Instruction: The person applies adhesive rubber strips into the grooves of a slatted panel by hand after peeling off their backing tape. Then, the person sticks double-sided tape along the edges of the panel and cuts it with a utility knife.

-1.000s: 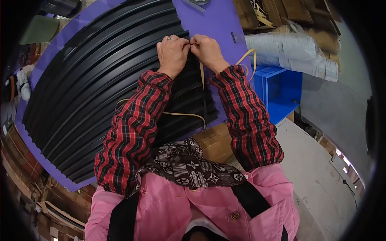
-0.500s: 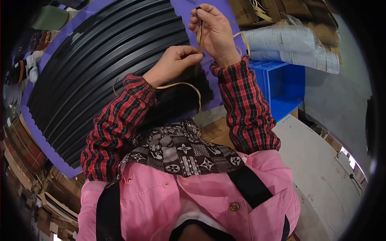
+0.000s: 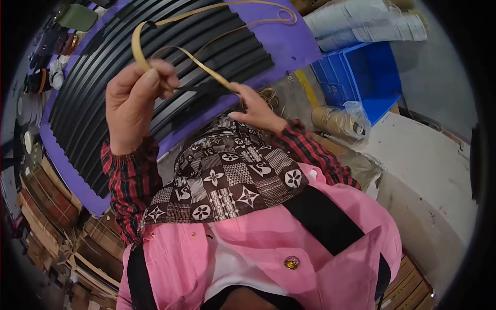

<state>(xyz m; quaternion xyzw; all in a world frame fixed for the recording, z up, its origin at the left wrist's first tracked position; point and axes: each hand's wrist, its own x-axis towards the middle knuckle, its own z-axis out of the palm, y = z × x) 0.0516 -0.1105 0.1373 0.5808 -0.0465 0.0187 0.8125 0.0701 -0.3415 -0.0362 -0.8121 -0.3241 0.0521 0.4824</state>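
Observation:
A thin yellow-tan strap (image 3: 206,68) runs in loops between my hands and over the black ribbed strips. My left hand (image 3: 135,101) is raised at the left and pinches the strap between thumb and fingers. Further right and lower, my right hand (image 3: 257,109) holds another part of it near the fingertips. A dark piece sits on the strap at its upper left bend. Beneath the strap, black ribbed strips (image 3: 103,88) lie side by side on a purple surface (image 3: 302,44).
A blue crate (image 3: 382,77) stands at the right, below plastic-wrapped white rolls (image 3: 361,23). A spool of twine (image 3: 330,120) in clear plastic is near the crate. Stacked cardboard (image 3: 46,201) fills the lower left. A pale board (image 3: 418,160) lies at the right.
My hands have come down and apart from the far edge of the strips. The left hand moved left with the strap, the right hand lower. The view has shifted, showing the twine spool.

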